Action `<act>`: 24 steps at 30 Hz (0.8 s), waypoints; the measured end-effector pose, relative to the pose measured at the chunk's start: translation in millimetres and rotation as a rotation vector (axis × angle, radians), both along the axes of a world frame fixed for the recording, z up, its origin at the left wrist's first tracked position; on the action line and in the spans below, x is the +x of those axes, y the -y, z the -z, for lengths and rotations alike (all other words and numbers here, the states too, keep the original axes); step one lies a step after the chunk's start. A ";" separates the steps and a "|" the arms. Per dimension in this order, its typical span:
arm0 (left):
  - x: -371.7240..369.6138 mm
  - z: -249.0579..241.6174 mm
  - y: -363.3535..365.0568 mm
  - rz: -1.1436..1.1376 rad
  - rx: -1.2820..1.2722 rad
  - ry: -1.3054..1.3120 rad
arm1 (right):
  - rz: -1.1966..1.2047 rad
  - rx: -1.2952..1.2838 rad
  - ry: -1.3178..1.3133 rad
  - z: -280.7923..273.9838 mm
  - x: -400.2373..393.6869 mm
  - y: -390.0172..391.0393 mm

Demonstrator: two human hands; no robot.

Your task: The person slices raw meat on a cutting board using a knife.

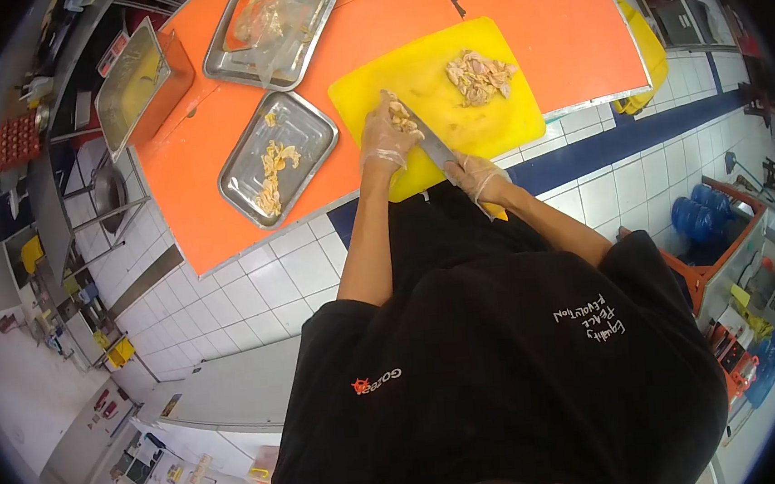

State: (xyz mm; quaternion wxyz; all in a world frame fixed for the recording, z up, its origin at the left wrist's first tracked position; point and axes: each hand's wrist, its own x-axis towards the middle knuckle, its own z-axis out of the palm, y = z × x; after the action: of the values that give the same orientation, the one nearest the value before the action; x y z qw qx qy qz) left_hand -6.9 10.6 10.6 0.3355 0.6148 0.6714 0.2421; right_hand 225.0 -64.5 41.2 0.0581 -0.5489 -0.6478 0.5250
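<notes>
My right hand (473,177), in a clear plastic glove, is wrapped round the yellow handle of a long knife (433,144). The blade lies over a yellow cutting board (445,51), its tip close to my left hand (386,139). That gloved hand presses with bent fingers on some pale meat pieces (404,119) beside the blade. A larger pile of chopped meat (480,77) sits toward the board's far right. Left of the board, a small metal tray (300,116) holds a few pale strips (271,174).
On the orange table (178,181), a larger metal tray (308,60) holds a plastic bag (266,24) at the back. A deep metal container (143,86) stands at the left edge. White floor tiles and blue water jugs (702,213) are at the right.
</notes>
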 end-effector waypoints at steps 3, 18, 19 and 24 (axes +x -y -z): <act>-13.4 17.9 -3.4 -0.012 -0.091 0.330 | 0.000 -0.003 0.009 -6.0 -3.2 -1.4; -180.5 -50.0 43.8 -0.739 0.016 0.366 | -0.338 0.083 0.076 -75.5 -129.8 -57.9; -184.9 -70.0 47.0 -0.737 0.017 0.363 | -0.336 0.084 0.072 -75.7 -129.2 -57.3; -150.3 -94.6 60.2 -0.624 0.061 -0.344 | -0.122 0.178 0.163 -64.1 -59.2 -50.5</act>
State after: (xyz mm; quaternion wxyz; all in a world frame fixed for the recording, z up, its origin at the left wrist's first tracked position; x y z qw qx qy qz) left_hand -157.2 -49.6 105.1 0.1089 0.4216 0.8660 0.2459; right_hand 165.8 -14.0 105.2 0.0217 -0.5419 -0.7267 0.4217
